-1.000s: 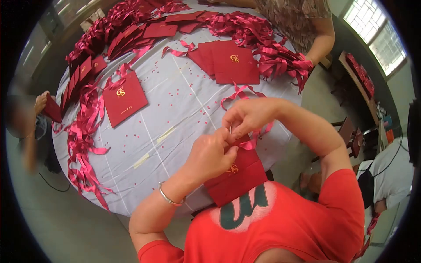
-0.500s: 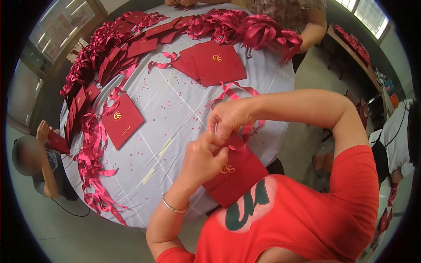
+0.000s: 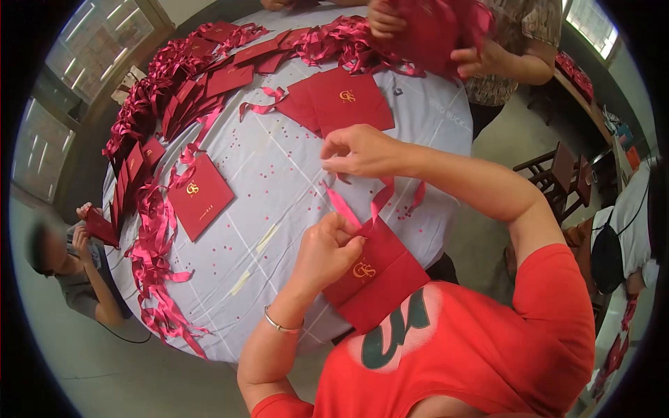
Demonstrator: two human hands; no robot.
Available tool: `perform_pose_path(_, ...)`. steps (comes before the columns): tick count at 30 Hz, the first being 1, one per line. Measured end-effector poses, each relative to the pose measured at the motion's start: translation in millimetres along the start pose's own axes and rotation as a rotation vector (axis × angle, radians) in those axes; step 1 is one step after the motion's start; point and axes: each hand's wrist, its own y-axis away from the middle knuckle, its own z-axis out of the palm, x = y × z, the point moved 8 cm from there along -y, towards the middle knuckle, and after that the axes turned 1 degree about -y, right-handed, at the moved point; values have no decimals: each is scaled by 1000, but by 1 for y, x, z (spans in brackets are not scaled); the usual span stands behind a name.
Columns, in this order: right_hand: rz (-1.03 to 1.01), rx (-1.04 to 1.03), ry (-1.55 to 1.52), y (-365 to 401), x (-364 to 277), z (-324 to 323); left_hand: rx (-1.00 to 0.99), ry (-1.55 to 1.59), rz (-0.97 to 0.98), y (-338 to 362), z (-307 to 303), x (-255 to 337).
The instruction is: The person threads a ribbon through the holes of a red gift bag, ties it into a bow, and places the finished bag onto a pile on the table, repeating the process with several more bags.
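Observation:
A red paper gift bag with a gold logo and pink ribbon leans against the front of my shirt at the table's near edge. My left hand is closed in a pinch at the bag's top edge, by the base of its ribbon. Above the bag, my right hand is raised with its thumb and forefinger curved and apart, holding nothing I can see. Part of the ribbon passes just below that hand. Two overlapping red bags lie beyond it.
Another red bag lies left on the cloth-covered round table, among scattered red dots. Bags and ribbons are heaped along the far-left rim. A co-worker's hands hold red bags opposite; another person sits at left.
My right hand has moved up and away from my left hand, which stays at the bag's top. The co-worker opposite has lifted red bags above the table.

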Motion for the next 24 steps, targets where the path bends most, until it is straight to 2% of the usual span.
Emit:
perform_pose_path(1, -89, 32, 130, 8, -9, -6, 4, -13, -3, -2, 0, -4)
perform_pose_path(2, -52, -30, 75, 18, -11, -9, 12, -5, -4, -3, 0, -7)
perform_pose_path(4, -328, -191, 216, 41, -23, -8, -11, -15, -22, -4, 1, -11)
perform_pose_path(5, -234, -312, 183, 53, -16, -7, -7, -8, -23, -4, 0, -11)
perform_pose_path(7, -159, -412, 209, 67, -6, -4, -27, 10, -40, -4, 0, -10)
perform_pose_path(8, -271, -376, 333, 70, -5, -3, -25, 15, -42, -5, 0, -11)
perform_pose_path(9, -270, -381, 333, 75, -6, -2, -42, 7, -68, -6, 1, -14)
perform_pose_path(11, -445, -189, 482, 84, -26, -13, -53, 6, -104, -5, 2, -16)
perform_pose_path(12, -447, -199, 477, 91, -34, -14, -39, 7, -99, -4, 0, -12)
perform_pose_path(14, -235, -191, 603, 99, -42, -26, -22, 13, -98, -3, -2, -12)
perform_pose_path(16, -227, -212, 586, 106, -51, -30, -23, 27, -82, -4, -2, -13)
perform_pose_path(18, 1, -392, 171, 112, -43, -26, -33, 8, -97, -4, -3, -13)
perform_pose_path(19, 1, -399, 174, 115, -48, -27, -46, -16, -110, -4, -2, -13)
perform_pose_path(21, 371, -441, -269, 127, -37, -21, -29, 1, -93, -4, -1, -17)
perform_pose_path(22, 369, -448, -266, 129, -37, -19, -15, 10, -73, -5, -1, -18)
perform_pose_path(24, 240, -405, -480, 131, -46, -18, 2, -11, -58, -5, -2, -20)
